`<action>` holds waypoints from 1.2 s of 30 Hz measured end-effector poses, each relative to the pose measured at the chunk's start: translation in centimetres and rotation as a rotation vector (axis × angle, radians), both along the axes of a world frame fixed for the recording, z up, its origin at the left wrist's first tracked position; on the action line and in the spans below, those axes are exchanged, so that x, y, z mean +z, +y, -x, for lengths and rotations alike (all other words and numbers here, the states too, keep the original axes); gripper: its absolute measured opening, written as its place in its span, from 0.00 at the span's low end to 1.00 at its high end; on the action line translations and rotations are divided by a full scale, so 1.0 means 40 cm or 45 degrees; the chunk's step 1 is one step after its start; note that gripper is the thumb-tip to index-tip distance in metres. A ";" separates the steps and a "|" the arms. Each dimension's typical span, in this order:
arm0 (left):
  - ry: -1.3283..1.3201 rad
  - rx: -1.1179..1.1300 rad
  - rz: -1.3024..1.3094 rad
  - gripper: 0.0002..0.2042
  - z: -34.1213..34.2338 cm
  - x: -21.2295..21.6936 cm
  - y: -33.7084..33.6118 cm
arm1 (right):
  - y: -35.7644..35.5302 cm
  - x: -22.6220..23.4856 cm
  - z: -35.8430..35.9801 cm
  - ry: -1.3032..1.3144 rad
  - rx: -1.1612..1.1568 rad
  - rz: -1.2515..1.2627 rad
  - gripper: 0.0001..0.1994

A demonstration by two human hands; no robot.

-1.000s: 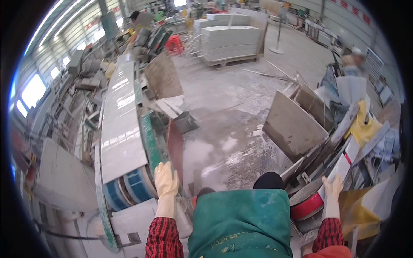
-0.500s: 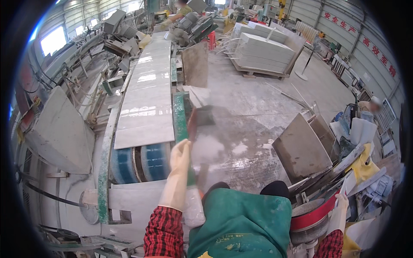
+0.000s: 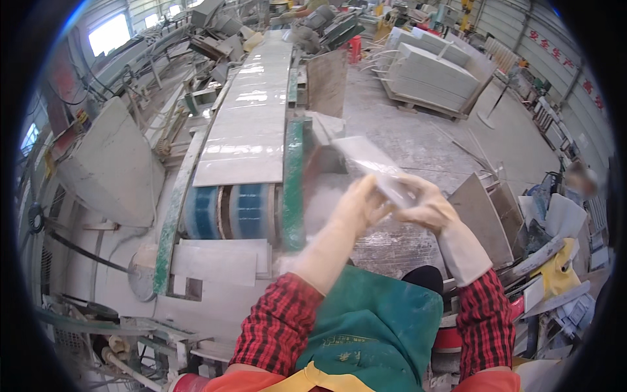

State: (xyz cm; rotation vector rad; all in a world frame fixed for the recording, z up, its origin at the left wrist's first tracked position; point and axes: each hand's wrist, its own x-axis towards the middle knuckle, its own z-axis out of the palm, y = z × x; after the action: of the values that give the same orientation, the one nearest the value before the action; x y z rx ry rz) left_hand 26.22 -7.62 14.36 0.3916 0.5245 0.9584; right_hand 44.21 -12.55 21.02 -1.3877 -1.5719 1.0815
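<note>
I see both gloved hands raised in front of the chest, closed on one pale grey tile [image 3: 373, 166]. The left hand [image 3: 363, 204] curls around the tile's near lower edge, fingers wrapped under it. The right hand [image 3: 428, 208] grips the same end from the other side, thumb on top. The two hands sit just beside each other, almost touching.

Half a second ago, the left hand held a dark slab upright low by the apron, and the right hand hung far out to the side by a red bucket. Now the right hand has come in to join the left, and the piece is lifted and tipped nearly flat.

The tile is thin, rectangular and light grey with a glossy face, blurred in the air. It slants away from me, above the dusty concrete floor [image 3: 418, 137], just right of the green-edged conveyor [image 3: 294, 176] that carries a long pale slab [image 3: 251, 124].
</note>
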 end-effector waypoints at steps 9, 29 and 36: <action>-0.071 1.019 0.145 0.16 0.467 -0.151 0.094 | 0.190 -0.018 0.313 -1.216 0.560 -1.012 0.34; 0.237 1.243 0.437 0.18 0.605 -0.326 0.227 | -0.748 -0.445 -0.917 -0.863 -1.164 0.252 0.26; 0.372 1.229 0.428 0.19 0.609 -0.321 0.231 | -0.819 -0.461 -0.833 -0.671 -1.313 0.288 0.25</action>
State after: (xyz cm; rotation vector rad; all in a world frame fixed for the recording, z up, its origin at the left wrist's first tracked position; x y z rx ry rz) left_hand 1.84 1.60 1.51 -0.0614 1.1760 1.7109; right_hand 77.54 -45.30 2.57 -2.3680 -0.7835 0.2569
